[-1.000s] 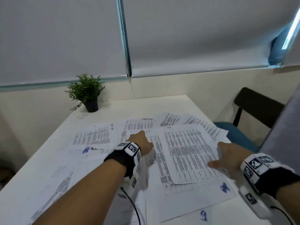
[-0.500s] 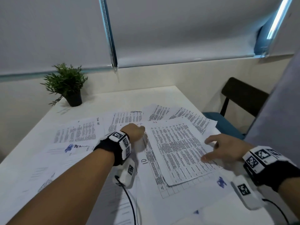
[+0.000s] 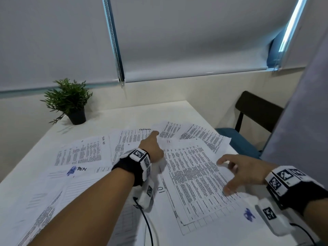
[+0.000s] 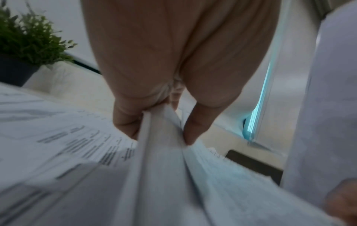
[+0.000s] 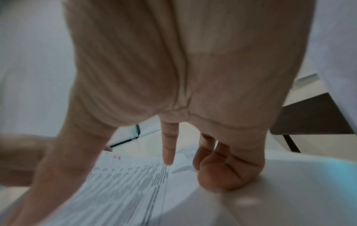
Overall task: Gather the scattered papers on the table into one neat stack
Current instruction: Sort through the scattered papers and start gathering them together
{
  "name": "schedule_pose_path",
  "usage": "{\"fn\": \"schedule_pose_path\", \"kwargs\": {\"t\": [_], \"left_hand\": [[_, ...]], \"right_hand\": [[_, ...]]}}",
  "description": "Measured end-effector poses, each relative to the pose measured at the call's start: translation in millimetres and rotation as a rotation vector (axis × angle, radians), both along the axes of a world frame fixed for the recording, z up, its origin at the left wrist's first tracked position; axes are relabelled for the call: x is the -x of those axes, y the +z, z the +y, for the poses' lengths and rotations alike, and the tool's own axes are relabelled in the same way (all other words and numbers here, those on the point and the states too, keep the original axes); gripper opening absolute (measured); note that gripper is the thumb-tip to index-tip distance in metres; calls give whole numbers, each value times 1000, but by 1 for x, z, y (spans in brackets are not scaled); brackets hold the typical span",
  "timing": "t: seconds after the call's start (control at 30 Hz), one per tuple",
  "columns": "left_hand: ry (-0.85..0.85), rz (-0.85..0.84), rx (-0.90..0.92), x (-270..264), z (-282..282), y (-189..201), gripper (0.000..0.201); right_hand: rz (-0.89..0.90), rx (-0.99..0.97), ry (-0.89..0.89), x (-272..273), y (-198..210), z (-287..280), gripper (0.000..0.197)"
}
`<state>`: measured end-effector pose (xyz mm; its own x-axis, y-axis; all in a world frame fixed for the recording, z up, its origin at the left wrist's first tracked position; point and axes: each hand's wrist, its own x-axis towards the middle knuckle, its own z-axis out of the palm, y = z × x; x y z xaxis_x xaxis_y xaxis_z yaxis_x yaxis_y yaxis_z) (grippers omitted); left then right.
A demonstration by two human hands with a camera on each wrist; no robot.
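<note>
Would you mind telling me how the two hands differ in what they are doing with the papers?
The left hand pinches papers between thumb and fingers; the right hand grips nothing. The left reaches toward the table's far side; the right, fingers spread, touches the near sheets. Both wear wrist cameras.

Your white paper sheets (image 3: 191,176) carry dense black printed rows, and two of them show blue ink scribbles, one at your left (image 3: 71,170) and one at your right (image 3: 249,214). The smooth white bench (image 3: 142,114) holds a green leafy plant in a black round pot (image 3: 77,117). Your black wristbands with white blocks of black-and-white square codes (image 3: 138,154) sit on both arms. A black-backed chair with a teal seat (image 3: 236,139) stands beside pale grey roller blinds (image 3: 186,36).
</note>
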<state>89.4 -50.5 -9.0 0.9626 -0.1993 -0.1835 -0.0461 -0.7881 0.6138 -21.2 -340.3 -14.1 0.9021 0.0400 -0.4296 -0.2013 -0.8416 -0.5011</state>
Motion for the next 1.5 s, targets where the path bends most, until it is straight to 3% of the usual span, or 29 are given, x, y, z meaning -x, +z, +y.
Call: {"fn": "schedule_pose_path", "kwargs": {"t": [0.1, 0.2, 0.27, 0.33, 0.4, 0.47, 0.57, 0.67, 0.73, 0.83, 0.9, 0.97, 1.1, 1.27, 1.37, 1.5], "left_hand": [[-44, -72, 207, 9, 4, 15, 74], [-39, -83, 544, 28, 10, 37, 68], [-39, -25, 779, 41, 11, 51, 67], [-39, 7, 885, 52, 15, 62, 68], [-47, -55, 710, 55, 32, 68, 75], [-28, -114, 315, 55, 67, 69, 83], [90, -107, -137, 68, 131, 61, 60], [66, 107, -433, 95, 167, 45, 57], [43, 234, -510, 113, 182, 34, 61], [139, 175, -550, 119, 206, 24, 69], [204, 160, -569, 122, 216, 17, 76], [229, 192, -582, 127, 218, 8, 81], [259, 130, -631, 134, 214, -11, 85], [260, 88, -525, 135, 208, -15, 81], [274, 109, -402, 132, 210, -16, 84], [329, 98, -165, 126, 218, -8, 101]], "right_hand": [[-152, -55, -157, -3, 3, -2, 103], [-270, -109, -228, -6, 8, -4, 112], [-360, -364, -300, -2, 14, -2, 84], [-400, -551, -370, 6, 21, 0, 51], [-424, -583, -366, 13, 22, -4, 39], [-438, -382, -333, 16, 13, -17, 35], [-382, -37, -362, 14, -8, -29, 45], [-303, 199, -351, 8, -22, -25, 69], [-341, 338, -306, 11, -16, -7, 83], [-490, 434, -265, 15, 7, 36, 71], [-520, 353, -181, 18, 22, 81, 58], [-422, 229, -63, 24, 26, 138, 51], [-168, 141, 87, 24, 9, 239, 58], [-140, 54, 9, 15, -5, 291, 49], [-248, -69, -111, 8, -11, 299, 54], [-248, -429, -213, 1, -12, 284, 42]]}}
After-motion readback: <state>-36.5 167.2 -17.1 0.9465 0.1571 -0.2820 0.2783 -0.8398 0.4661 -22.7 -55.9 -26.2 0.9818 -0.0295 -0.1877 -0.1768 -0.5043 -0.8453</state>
